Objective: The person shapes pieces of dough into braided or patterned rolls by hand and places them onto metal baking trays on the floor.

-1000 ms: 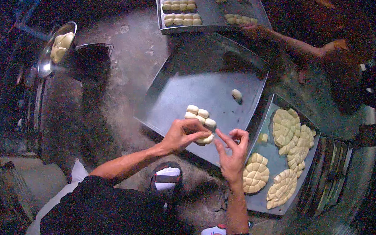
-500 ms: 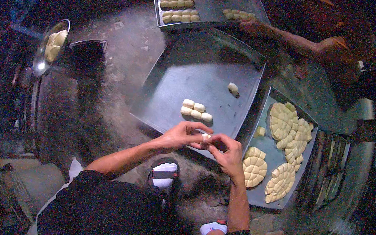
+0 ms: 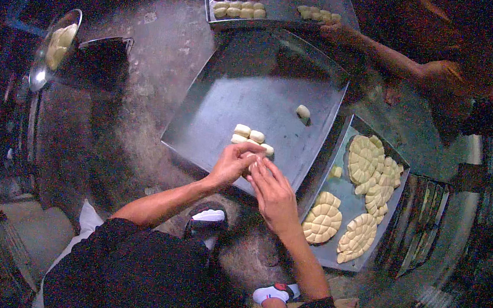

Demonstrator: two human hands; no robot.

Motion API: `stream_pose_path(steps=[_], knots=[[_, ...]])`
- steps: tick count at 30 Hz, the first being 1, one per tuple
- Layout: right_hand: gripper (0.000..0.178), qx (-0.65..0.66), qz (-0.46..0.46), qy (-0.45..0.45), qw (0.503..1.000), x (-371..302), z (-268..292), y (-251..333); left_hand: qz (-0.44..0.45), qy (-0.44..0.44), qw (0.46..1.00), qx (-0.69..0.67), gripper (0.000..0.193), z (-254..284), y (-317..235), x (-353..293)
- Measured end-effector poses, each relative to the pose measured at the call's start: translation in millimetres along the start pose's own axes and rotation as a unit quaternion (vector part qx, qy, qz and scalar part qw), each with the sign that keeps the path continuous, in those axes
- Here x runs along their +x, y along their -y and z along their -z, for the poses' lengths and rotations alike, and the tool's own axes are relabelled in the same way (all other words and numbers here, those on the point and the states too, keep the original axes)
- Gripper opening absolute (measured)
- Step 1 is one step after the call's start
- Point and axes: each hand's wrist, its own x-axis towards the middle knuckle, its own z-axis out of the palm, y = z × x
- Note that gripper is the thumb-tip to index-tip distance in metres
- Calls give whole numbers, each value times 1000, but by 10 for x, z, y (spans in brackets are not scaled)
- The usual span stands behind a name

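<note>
- Middle metal tray (image 3: 222, 93), lying directly in front of the person, between two other trays.
- Right-hand metal tray (image 3: 345, 199), bearing scored flat dough rounds (image 3: 357, 239).
- Far metal tray (image 3: 278, 10), holding rows of dough; a co-worker's hand (image 3: 337, 34) is at its near right corner.
- Right hand (image 3: 277, 195): fingers straight and together, tips meeting the left hand's; I cannot tell whether it grips anything.
- Left hand (image 3: 231, 165): fingers curled inward; its grip is hidden too.
- Dough cluster (image 3: 241, 130), in the middle tray just beyond the fingertips.
- Lone dough piece (image 3: 303, 111), near that tray's right side.
</note>
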Motion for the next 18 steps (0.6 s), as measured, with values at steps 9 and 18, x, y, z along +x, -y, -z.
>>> stream_pose_path(steps=[9, 18], knots=[[23, 171, -158, 41, 972, 479, -513, -1246, 0, -38, 936, 351, 46, 433, -340, 377], [26, 32, -116, -18, 993, 370, -623, -1323, -229, -338, 698, 588, 41, 1414, -567, 572]])
